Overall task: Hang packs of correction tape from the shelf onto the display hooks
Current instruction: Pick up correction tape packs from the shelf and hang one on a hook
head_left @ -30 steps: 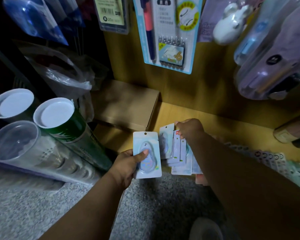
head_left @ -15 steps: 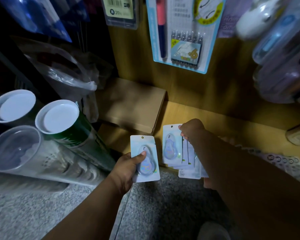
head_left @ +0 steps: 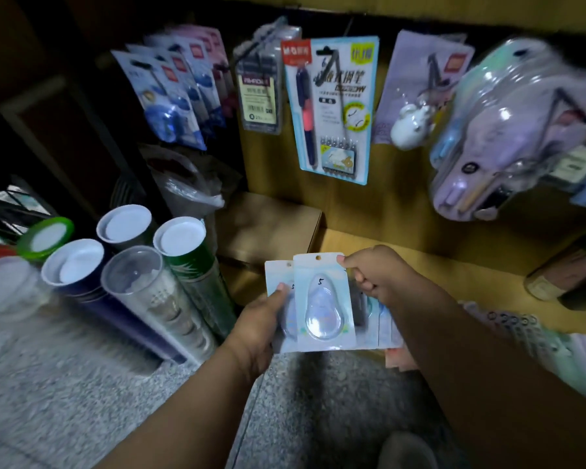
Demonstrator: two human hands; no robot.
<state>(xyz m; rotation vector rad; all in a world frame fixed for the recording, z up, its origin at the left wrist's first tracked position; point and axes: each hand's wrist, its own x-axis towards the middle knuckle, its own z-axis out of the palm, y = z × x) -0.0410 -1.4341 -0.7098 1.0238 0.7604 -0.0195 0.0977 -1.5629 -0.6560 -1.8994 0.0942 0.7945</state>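
My right hand [head_left: 372, 279] pinches the top right corner of a pale blue correction tape pack [head_left: 323, 306] with a clear blister and a hang hole. This pack lies over a second correction tape pack [head_left: 276, 275], which my left hand [head_left: 261, 319] grips with the thumb on its face. More packs [head_left: 384, 324] lie on the wooden shelf [head_left: 437, 265] under my right forearm. Display hooks [head_left: 339, 72] on the yellow back board above carry hanging pen and tape packs.
Several capped tubes [head_left: 180, 252] lean at the left on the grey floor. A brown cardboard box [head_left: 271, 228] sits at the shelf's left end. A large lilac blister pack [head_left: 508, 130] hangs at the right. Sticker sheets [head_left: 515, 323] lie on the shelf at the right.
My right hand lifted a pack off the shelf pile and brought it left, over the pack in my left hand. The view tilted up, so the hanging packs and hooks show.
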